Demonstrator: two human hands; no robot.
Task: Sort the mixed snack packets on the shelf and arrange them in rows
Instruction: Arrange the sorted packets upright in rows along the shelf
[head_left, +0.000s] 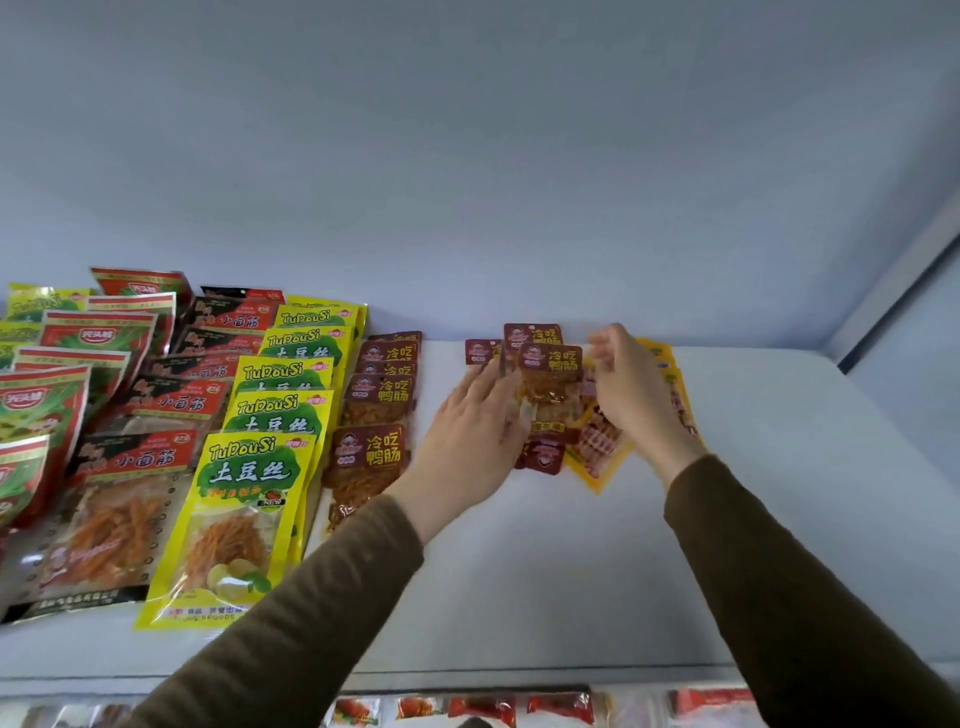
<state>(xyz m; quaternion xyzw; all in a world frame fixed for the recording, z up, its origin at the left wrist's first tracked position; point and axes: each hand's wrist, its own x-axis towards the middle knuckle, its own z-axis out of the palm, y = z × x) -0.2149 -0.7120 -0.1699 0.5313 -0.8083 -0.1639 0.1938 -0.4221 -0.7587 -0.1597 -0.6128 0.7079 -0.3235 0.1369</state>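
On the white shelf, sorted rows run front to back at the left: red-green packets, black-red packets, yellow TuDouSi packets and dark red packets. A mixed pile lies at the back middle, with dark red packets over yellow ones. My left hand lies with straight fingers on the pile's left side. My right hand hovers over its right side, fingers loosely bent and blurred; whether it holds a packet is unclear.
The shelf's back wall rises right behind the pile, and a side wall closes the right end. A lower shelf with red packets shows along the bottom edge.
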